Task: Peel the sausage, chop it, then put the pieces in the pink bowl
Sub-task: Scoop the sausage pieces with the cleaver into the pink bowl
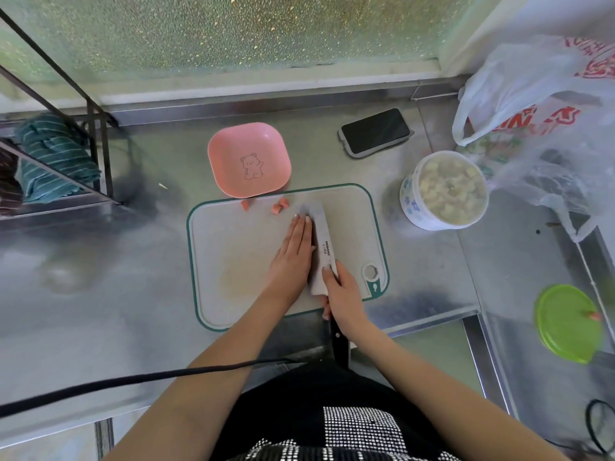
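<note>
A white cutting board (233,254) with a green rim lies on the steel counter. Beyond its far edge sits the empty pink bowl (249,159) with a bear drawing. A few pink sausage pieces (280,206) lie near the board's far edge, one more piece (245,204) to their left. My right hand (342,292) grips the handle of a cleaver (321,247) whose blade lies tilted on the board. My left hand (294,249) is flat, fingers together, pressed against the blade's left side. Whatever lies between hand and blade is hidden.
A black phone (374,131) lies behind the board. To the right stand a white tub of food (444,191), plastic bags (539,111) and a green lid (567,322). At the left are a wire rack (66,111) and a striped cloth (50,154). A black cable (133,380) crosses the front.
</note>
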Available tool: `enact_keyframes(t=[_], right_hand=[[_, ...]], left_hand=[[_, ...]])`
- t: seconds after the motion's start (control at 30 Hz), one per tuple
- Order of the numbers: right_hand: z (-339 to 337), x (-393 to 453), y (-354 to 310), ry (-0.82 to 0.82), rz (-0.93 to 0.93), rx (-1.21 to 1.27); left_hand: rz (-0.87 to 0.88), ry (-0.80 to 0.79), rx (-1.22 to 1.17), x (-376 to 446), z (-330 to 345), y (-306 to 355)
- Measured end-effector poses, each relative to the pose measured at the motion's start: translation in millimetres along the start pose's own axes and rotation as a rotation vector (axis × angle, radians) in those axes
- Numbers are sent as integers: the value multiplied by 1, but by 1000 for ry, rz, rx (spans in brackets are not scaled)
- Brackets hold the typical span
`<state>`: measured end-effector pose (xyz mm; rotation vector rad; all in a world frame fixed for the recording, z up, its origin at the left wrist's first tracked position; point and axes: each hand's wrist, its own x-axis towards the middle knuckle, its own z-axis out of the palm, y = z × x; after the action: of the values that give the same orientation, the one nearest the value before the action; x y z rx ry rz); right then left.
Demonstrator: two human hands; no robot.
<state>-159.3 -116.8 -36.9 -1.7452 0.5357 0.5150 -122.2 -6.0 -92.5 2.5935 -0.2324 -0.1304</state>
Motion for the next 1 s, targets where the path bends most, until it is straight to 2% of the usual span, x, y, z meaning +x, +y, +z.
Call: enact_keyframes(t=[0.23,0.4,0.57,0.63,0.8,0.93,1.0], right_hand=[[0,8,-18,-6,-18,66],[8,16,-52,-85,-109,103],[34,55,-92,-122,-109,124],[46,74,-105,-134,-107,112],[64,109,-124,-195,-17,88],[68,121,-121,-168,-14,11],[68,122,-119,-154,-41,-36]], left_hand=[[-16,27,34,19,-15,1],[-57,135,-19,38,-45,-3],[-95,223,-76,80,-82,-25],[-121,180,-62,96,-90,-40],[-313,117,-178,121,-88,-79],[-313,34,-138,122,-82,-88],[-287,4,-36,119,-80,-94]])
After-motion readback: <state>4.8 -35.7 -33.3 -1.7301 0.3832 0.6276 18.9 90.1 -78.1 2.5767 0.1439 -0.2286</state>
